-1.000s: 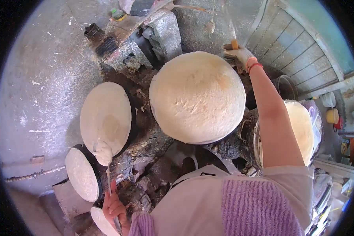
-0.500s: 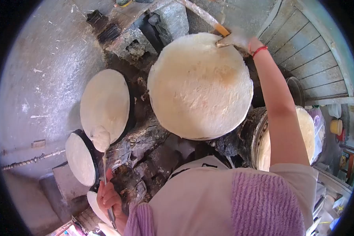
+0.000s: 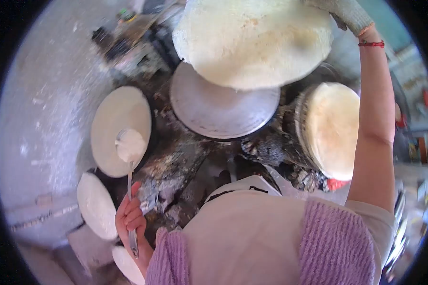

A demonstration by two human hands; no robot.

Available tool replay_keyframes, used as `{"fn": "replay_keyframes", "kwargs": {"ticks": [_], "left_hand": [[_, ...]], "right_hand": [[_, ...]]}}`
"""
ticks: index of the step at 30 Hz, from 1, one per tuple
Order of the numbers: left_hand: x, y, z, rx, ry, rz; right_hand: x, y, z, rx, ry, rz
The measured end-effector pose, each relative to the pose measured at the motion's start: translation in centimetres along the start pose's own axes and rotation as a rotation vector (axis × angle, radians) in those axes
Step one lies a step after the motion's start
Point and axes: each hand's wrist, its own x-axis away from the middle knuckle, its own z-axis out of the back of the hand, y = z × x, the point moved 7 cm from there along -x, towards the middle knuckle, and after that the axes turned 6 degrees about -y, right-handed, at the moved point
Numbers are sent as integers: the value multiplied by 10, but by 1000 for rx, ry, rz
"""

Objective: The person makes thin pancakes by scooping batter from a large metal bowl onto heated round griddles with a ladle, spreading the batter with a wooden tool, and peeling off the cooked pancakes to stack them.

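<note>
My left hand (image 3: 132,221) grips the handle of a ladle (image 3: 131,146), whose bowl holds pale batter above the round griddle at the left (image 3: 110,128). Up at the top right, my gloved right hand (image 3: 345,13) is closed at the edge of a large round flatbread (image 3: 252,42). The bread hangs raised above the middle griddle (image 3: 218,107), whose grey surface now shows below it. Any tool in my right hand is hidden.
A stack of round flatbreads (image 3: 333,130) sits at the right. Another batter-covered round (image 3: 96,205) and a partly visible one (image 3: 127,263) are at the lower left. Charred dark brickwork (image 3: 171,161) lies between the griddles.
The large flatbread has come off the middle griddle and moved up with my right hand, baring the metal. The ladle has shifted slightly up over the left griddle.
</note>
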Motion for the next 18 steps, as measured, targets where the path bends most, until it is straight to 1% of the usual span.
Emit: {"fn": "replay_keyframes", "kwargs": {"ticks": [1,3,4,5,6,7,8,9,10,11,12,13,14,16,17,18], "left_hand": [[-3,2,-1,-13,-4,35],[-11,4,-3,-36,-11,153],[-16,2,-3,0,-41,209],[-26,0,-3,-6,-49,288],[-36,-2,-6,-23,-75,343],[-46,-5,-10,-40,-99,383],[-51,-8,-13,-54,-119,406],[-51,-13,-14,-67,-134,414],[-54,-21,-19,-75,-132,430],[-61,-33,-27,-69,-143,451],[-66,-44,-36,-65,-152,469],[-70,-53,-41,-81,-153,475],[-74,-65,-49,-50,-190,511],[-82,-87,-63,-40,-230,570],[-86,-98,-71,-12,-252,593],[-90,-108,-78,16,-273,614]], "right_hand": [[19,1,20,36,48,-35],[61,-14,54,209,106,214],[91,-22,67,302,120,325],[122,-29,72,371,147,194],[147,-20,76,399,141,90],[177,-13,74,506,172,0],[201,11,60,1109,237,377],[231,47,62,927,358,300],[262,71,48,965,447,296],[286,63,31,869,462,263],[309,79,14,877,449,303],[327,95,-3,828,471,240],[349,115,-19,754,491,252],[381,160,-48,611,465,144],[388,188,-65,606,378,72],[403,207,-78,542,435,36]]}}
